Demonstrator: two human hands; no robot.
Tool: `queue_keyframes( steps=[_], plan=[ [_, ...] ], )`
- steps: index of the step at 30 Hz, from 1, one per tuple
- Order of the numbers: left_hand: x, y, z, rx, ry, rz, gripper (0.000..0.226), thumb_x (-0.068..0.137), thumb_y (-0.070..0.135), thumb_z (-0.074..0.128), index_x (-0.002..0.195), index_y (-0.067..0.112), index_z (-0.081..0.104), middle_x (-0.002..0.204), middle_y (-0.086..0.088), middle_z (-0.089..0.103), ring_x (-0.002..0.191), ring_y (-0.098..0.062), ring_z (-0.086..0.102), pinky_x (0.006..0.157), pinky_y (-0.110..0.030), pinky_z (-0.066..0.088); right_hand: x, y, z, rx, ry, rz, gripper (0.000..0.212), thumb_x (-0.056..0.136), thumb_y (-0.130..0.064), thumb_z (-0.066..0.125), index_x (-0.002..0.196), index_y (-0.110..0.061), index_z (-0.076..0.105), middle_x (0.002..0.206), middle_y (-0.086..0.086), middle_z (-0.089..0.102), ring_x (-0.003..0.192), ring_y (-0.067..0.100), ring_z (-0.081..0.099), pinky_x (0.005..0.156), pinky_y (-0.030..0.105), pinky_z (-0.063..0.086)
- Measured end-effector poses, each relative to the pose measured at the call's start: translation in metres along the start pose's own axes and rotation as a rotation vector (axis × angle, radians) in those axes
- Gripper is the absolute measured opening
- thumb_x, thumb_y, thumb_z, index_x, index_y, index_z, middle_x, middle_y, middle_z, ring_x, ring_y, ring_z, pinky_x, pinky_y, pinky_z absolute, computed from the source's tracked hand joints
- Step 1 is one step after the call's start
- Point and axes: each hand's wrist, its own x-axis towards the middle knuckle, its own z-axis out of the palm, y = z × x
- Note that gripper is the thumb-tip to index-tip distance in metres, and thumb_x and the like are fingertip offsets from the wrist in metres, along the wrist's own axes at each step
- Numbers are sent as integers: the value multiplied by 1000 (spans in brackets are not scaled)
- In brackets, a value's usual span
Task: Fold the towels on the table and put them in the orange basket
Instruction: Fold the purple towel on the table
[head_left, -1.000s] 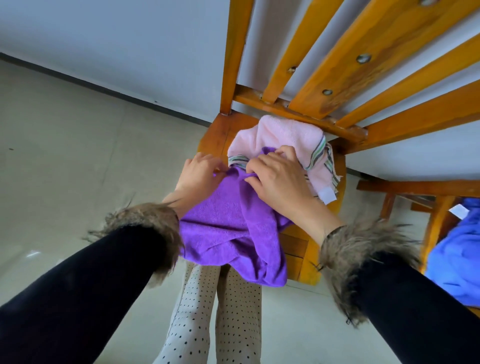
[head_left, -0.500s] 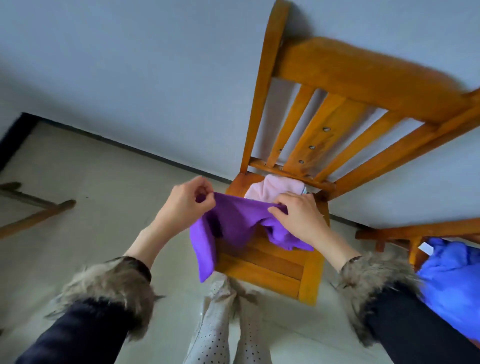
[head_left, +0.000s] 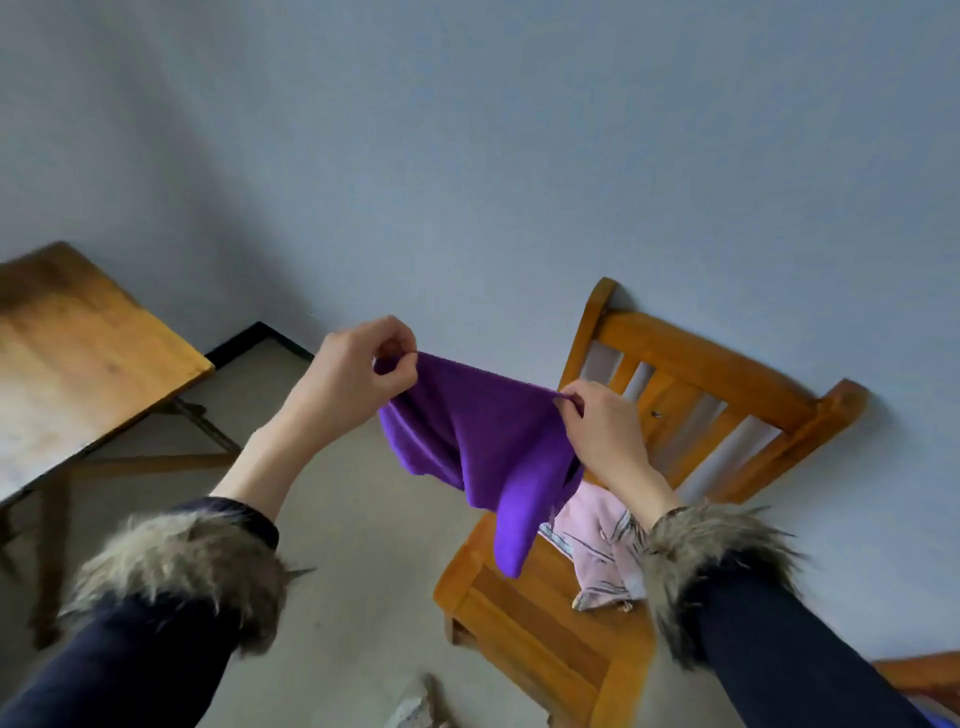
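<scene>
The left hand (head_left: 358, 374) is pinching one upper corner of the purple towel (head_left: 478, 441) between thumb and curled fingers, raised in front of the pale wall (head_left: 467, 156). The right hand (head_left: 602, 436) is pinching the opposite end of the towel's top edge in the same way, at about 4 o'clock from the left hand and a little lower. Between the two hands the top edge is stretching taut, and the rest of the cloth is hanging down in loose folds, its lowest tip dangling over the seat of the wooden chair (head_left: 524, 623) without clearly touching it.

On the chair seat, at 5 o'clock from the hanging towel, a pink towel with striped edging (head_left: 597, 545) is lying crumpled, partly hidden behind the right wrist. The chair's slatted back is standing against the wall at 3 o'clock from the right hand.

Both forearms are wearing dark sleeves with shaggy fur cuffs (head_left: 176, 566). A wooden surface (head_left: 78, 353) is sitting at 9 o'clock, well apart from the hands, with its dark legs standing on the light floor (head_left: 353, 597). A bit of another wooden piece is showing at the lower right corner, too cropped to identify.
</scene>
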Motion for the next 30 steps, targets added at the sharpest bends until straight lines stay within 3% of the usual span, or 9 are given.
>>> queue_keyframes(
  steps=[6, 11, 15, 20, 23, 26, 30],
  plan=[
    [-21, -1, -94, 116, 232, 7, 8, 83, 5, 61, 81, 13, 60, 73, 11, 59, 68, -5, 51, 64, -9, 38, 23, -83, -26, 90, 69, -131, 16, 94, -20, 52, 92, -9, 63, 91, 4, 66, 84, 22, 58, 75, 34, 43],
    [-61, -32, -162, 191, 382, -58, 12, 83, 6, 61, 80, 18, 59, 72, 13, 58, 70, 1, 53, 63, -5, 36, 27, -150, -7, 165, 21, -188, 19, 91, -26, 58, 86, -8, 62, 80, 1, 60, 76, 19, 54, 66, 28, 37],
    [-100, -67, -221, 278, 464, -104, 11, 82, 1, 63, 80, 11, 62, 71, 12, 56, 66, 2, 48, 63, -4, 34, 29, -217, 23, 221, 6, -278, 13, 91, -18, 58, 87, -6, 62, 85, 3, 57, 76, 19, 52, 71, 31, 41],
    [-153, -120, -303, 392, 524, -176, 8, 84, 3, 64, 83, 11, 62, 75, 2, 57, 68, -12, 48, 64, -7, 34, 26, -313, 69, 221, 26, -372, 16, 91, -5, 49, 98, -3, 63, 103, 11, 58, 88, 27, 57, 78, 35, 45],
    [-181, -150, -347, 440, 568, -206, 4, 85, 5, 62, 86, 9, 64, 78, 11, 55, 70, -3, 50, 67, -6, 35, 24, -365, 101, 183, 57, -408, 21, 91, -1, 45, 100, -1, 63, 105, 15, 57, 95, 32, 55, 81, 40, 45],
    [-207, -183, -383, 440, 658, -282, 5, 85, 7, 64, 88, 11, 65, 81, 18, 53, 66, -7, 47, 69, -19, 39, 22, -409, 131, 159, 104, -443, 22, 91, -1, 45, 101, 1, 65, 104, 20, 56, 100, 36, 51, 80, 43, 43],
    [-235, -219, -418, 417, 681, -402, 5, 87, 10, 63, 89, 13, 67, 83, 3, 58, 67, -9, 50, 72, -26, 39, 21, -465, 170, 202, 10, -413, 24, 91, -2, 42, 103, -2, 63, 109, 19, 55, 97, 37, 53, 80, 44, 45]
  ],
)
